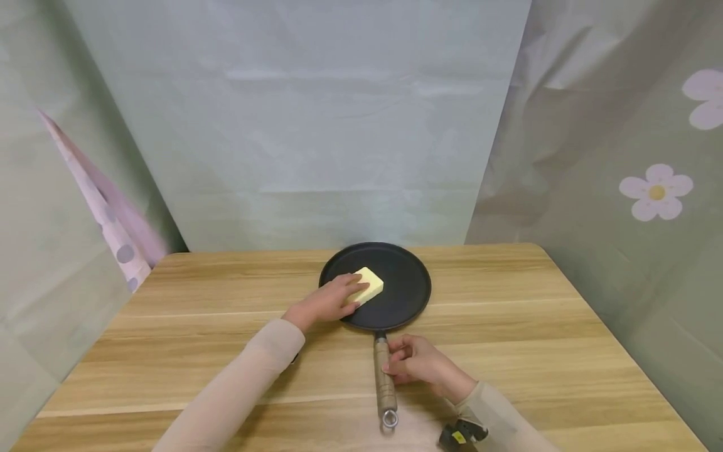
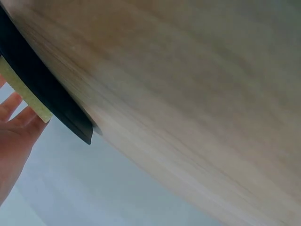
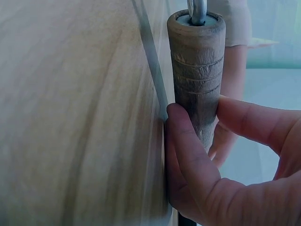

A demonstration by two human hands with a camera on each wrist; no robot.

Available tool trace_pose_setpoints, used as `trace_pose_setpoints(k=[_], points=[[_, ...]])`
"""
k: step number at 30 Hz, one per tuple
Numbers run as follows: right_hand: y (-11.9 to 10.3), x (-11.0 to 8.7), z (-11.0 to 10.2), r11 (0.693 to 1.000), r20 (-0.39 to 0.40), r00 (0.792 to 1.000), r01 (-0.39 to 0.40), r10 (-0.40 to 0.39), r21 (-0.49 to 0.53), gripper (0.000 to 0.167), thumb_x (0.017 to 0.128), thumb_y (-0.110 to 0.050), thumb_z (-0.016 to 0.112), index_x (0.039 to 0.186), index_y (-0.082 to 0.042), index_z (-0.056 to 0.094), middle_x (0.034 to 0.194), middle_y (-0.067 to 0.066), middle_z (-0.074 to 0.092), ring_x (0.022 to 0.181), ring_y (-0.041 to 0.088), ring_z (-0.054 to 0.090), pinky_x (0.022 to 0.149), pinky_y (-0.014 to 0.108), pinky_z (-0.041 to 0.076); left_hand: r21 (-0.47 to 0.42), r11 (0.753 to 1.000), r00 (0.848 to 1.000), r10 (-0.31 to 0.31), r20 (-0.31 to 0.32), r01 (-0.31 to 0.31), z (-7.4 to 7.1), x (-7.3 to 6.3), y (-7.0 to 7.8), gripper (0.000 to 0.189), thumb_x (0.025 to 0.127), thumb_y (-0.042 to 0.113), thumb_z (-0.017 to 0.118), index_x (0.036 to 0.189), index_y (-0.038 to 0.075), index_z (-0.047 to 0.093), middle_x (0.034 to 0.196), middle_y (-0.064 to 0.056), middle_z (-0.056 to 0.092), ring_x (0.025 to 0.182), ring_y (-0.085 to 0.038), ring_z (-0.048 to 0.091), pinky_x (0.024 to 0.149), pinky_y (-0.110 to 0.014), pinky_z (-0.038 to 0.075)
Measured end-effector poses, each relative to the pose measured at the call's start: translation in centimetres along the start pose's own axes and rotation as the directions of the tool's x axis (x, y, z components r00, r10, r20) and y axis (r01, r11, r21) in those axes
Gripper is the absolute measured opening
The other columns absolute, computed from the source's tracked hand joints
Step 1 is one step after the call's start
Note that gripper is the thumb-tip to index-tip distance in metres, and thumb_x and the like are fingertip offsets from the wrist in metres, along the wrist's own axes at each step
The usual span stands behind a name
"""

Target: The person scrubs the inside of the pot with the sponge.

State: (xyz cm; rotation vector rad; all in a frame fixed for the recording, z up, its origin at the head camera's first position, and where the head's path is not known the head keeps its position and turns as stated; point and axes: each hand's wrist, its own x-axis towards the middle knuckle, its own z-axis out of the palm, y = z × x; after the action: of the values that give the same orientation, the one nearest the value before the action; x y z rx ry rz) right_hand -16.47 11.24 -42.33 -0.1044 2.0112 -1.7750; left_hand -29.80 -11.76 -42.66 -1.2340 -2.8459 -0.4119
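Observation:
A black flat pan (image 1: 403,282) lies on the table with its wooden handle (image 1: 386,390) pointing toward me. My left hand (image 1: 327,300) holds a pale yellow sponge (image 1: 373,284) against the left half of the pan's surface, fingers spread over it and the thumb at its near edge. In the left wrist view, the sponge (image 2: 26,92) sits between the fingertips and the dark pan (image 2: 61,106). On the right side of the handle, my right hand (image 1: 420,363) pinches it between thumb and fingers. The right wrist view shows the handle (image 3: 197,70) with a metal hanging loop at its end.
The wooden table (image 1: 198,282) extends to both sides of the pan, with its back edge just beyond it. Fabric backdrops (image 1: 316,125) surround it behind and at the sides. A small black device (image 1: 462,434) is at my right wrist.

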Motion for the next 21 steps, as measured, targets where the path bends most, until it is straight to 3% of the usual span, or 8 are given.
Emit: trace_pose_setpoints(k=[13,21], points=[[-0.1,0.3,0.0,1.0,0.006,1.0,-0.009,0.009,0.007,0.041,0.081,0.004,0.068,0.116,0.013,0.047,0.092,0.013,0.052,0.077,0.019,0.058,0.073,0.034,0.058,-0.026,0.999,0.999,-0.033,0.024,0.034,-0.4,-0.1,0.9,0.05,0.094,0.018,0.062,0.141,0.004,0.049,0.146,-0.024,0.039,0.134,-0.041,0.036,0.11,-0.05,0.031],[0.0,0.4,0.0,1.0,-0.003,1.0,-0.027,0.027,-0.003,0.04,0.08,0.005,0.068,0.114,0.011,0.048,0.092,0.013,0.051,0.076,0.019,0.057,0.072,0.034,0.057,-0.022,1.0,1.0,-0.01,0.022,0.01,0.0,-0.3,1.4,0.05,0.094,0.018,0.062,0.14,0.005,0.049,0.146,-0.024,0.039,0.135,-0.042,0.036,0.11,-0.05,0.031]])
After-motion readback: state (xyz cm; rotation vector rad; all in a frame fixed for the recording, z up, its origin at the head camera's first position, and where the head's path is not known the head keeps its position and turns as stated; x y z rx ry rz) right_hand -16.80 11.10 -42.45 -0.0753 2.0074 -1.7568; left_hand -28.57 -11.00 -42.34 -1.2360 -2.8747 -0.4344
